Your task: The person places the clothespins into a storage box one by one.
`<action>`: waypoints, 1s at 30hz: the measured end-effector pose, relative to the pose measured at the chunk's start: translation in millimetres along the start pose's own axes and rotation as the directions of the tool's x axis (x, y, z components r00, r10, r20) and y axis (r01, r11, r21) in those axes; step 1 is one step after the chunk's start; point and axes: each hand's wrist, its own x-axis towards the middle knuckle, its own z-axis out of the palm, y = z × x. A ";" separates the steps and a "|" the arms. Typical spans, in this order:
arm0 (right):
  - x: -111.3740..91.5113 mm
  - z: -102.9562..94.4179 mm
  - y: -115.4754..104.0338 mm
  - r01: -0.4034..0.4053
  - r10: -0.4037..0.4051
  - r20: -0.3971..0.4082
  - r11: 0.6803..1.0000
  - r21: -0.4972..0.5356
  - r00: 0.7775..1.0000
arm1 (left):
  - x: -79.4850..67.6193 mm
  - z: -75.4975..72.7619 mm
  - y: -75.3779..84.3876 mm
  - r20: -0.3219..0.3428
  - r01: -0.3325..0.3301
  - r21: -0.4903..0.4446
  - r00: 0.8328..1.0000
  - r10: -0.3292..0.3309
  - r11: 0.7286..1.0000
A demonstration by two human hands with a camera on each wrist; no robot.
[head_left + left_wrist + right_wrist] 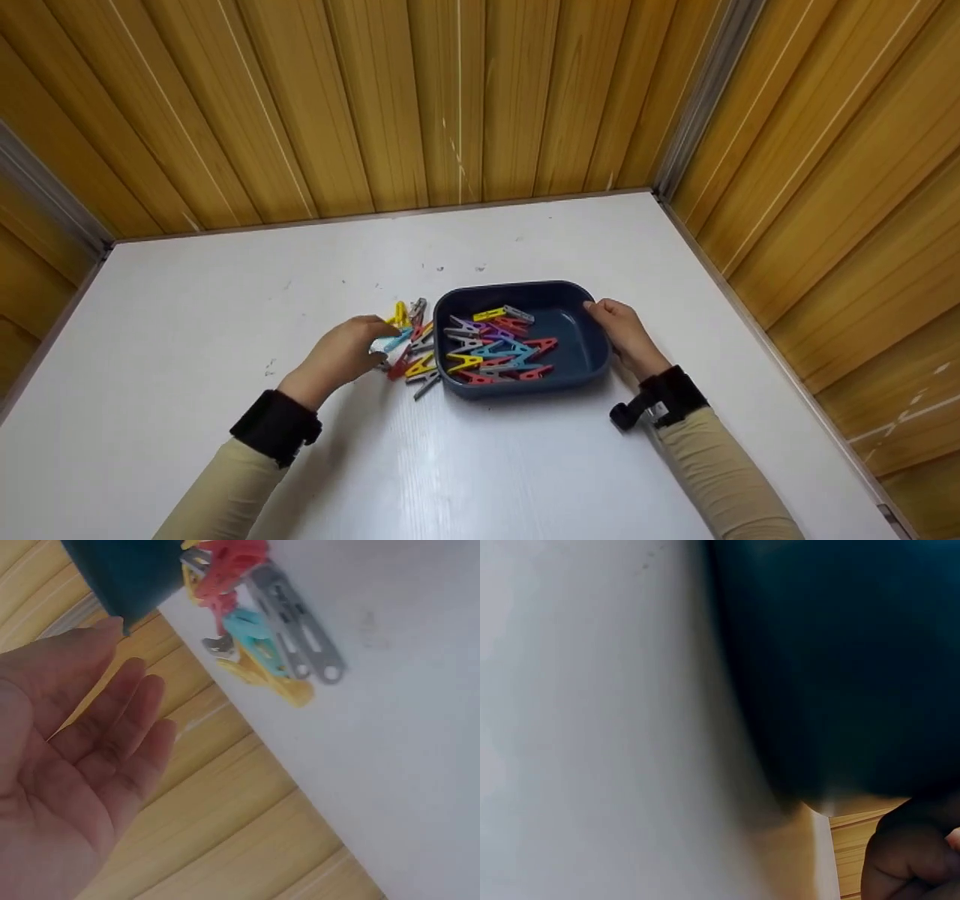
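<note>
A dark blue plastic basin [525, 387] stands on the table with many coloured clothespins [517, 349] inside, mostly toward its left half. My right hand [619, 330] grips the basin's right rim; in the right wrist view the basin wall [855, 675] fills much of the picture, with part of the hand [911, 862] at the lower corner. Left of the basin lies a loose pile of clothespins [421, 366] in yellow, red, blue and grey. My left hand [341, 352] is beside this pile. Its fingers are loosely bent with nothing between them in the left wrist view.
The white table [225, 315] extends around the basin and pile, with small dark marks on its surface. Wood-patterned panels [420, 105] stand along the back and the right side. A black strap [277, 427] sits on the left wrist.
</note>
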 end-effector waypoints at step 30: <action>4.2 -1.0 5.3 0.017 -0.017 0.004 1.000 -0.013 1.000 | -10.4 20.2 -30.1 0.000 0.023 0.069 1.000 -0.024 0.997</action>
